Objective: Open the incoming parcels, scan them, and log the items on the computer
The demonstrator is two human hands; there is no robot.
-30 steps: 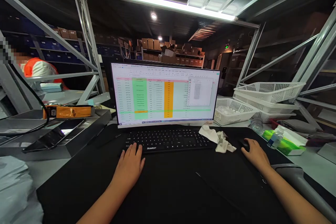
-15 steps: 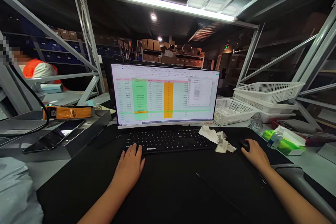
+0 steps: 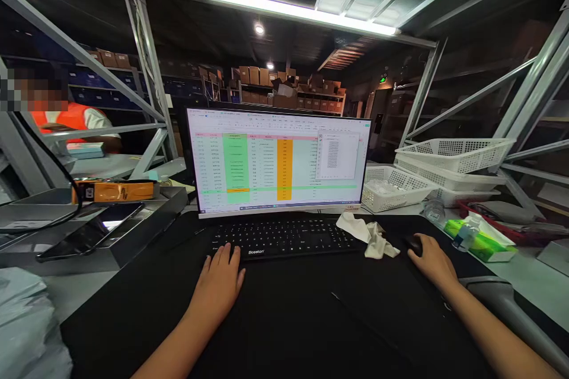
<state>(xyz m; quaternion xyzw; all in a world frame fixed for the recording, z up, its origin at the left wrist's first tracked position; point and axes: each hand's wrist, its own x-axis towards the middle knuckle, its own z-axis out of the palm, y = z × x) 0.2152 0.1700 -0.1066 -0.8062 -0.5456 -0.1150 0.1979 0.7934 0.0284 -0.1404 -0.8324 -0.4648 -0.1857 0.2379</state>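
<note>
My left hand (image 3: 222, 278) lies palm down with fingers stretched out, its fingertips at the lower left keys of a black keyboard (image 3: 284, 237). Over to the right, my right hand (image 3: 433, 260) curves around a black computer mouse (image 3: 415, 243), mostly hidden under the fingers. A monitor (image 3: 278, 160) stands behind the keyboard, showing a spreadsheet with green and orange columns and a small pop-up window at its right. Two crumpled whitish cloths (image 3: 377, 243) lie at the keyboard's right end, between it and the mouse.
A grey handheld scanner (image 3: 489, 290) lies beside my right forearm. Farther right are a green tissue pack (image 3: 484, 240), a small spray bottle (image 3: 466, 234) and white baskets (image 3: 453, 157). A phone (image 3: 93, 228) rests on a grey box at left. Behind it, a person in an orange vest (image 3: 73, 115) sits.
The person at the far left has shifted right and turned a little. Both my hands keep their places; the camera view has moved very slightly.
</note>
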